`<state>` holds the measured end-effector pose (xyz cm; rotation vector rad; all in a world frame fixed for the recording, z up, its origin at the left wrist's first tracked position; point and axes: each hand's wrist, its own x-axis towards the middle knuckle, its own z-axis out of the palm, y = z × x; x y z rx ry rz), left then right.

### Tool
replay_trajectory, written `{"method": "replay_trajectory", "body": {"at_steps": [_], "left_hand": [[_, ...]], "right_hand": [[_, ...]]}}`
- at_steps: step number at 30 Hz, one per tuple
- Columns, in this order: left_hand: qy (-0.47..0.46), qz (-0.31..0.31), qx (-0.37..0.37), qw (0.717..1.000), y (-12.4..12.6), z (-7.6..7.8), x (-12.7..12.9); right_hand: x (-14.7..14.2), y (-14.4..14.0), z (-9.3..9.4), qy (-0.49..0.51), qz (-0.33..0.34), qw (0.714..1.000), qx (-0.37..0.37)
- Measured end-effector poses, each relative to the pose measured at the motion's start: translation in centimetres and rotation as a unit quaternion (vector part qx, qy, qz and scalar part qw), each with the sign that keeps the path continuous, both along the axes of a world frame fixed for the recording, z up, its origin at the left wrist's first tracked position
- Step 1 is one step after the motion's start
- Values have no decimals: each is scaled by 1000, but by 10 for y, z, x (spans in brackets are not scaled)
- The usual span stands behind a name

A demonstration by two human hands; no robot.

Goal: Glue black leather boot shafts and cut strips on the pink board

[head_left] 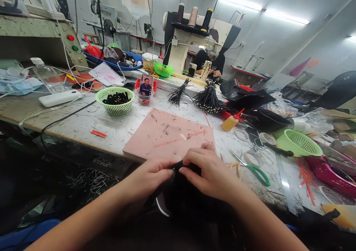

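Observation:
Both hands meet at the table's near edge, in front of a pink cutting board (pixel 144 136). My left hand (pixel 154 175) pinches a piece of black material (pixel 178 165) between thumb and fingers. From the other side, my right hand (pixel 204 167) grips the same black piece, thumb tip close to the left thumb. Its lower part merges with the dark area over my lap, so its shape and kind are unclear. A pink strip (pixel 178 139) with a small pale piece on it lies across the board.
To the right lie green-handled scissors (pixel 257 173), a steel ruler (pixel 285 184) and a glue bottle (pixel 230 123). Bundles of black cords (pixel 208 98) rest behind the board. A green basket (pixel 115 108) and a propped phone (pixel 146 85) stand left. Another person sits beyond a sewing machine (pixel 178 54).

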<state>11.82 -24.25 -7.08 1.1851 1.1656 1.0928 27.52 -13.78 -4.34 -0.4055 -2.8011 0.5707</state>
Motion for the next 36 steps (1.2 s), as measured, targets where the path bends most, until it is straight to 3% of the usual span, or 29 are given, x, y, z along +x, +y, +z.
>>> {"method": "replay_trajectory", "body": {"at_steps": [12,23,28,36], "left_hand": [[4,3,-25,1000,1,1,5],[145,85,11,986,3,4,17],[102,98,-13,990,3,3,18],[76,100,-17,992,3,6,18]], "right_hand": [[1,-2,0,-4,-15,1000,-4],[3,-7,0,2,-23,999,28],[8,-6,0,58,-83,990,97],[11,-5,4,58,-87,994,43]]}}
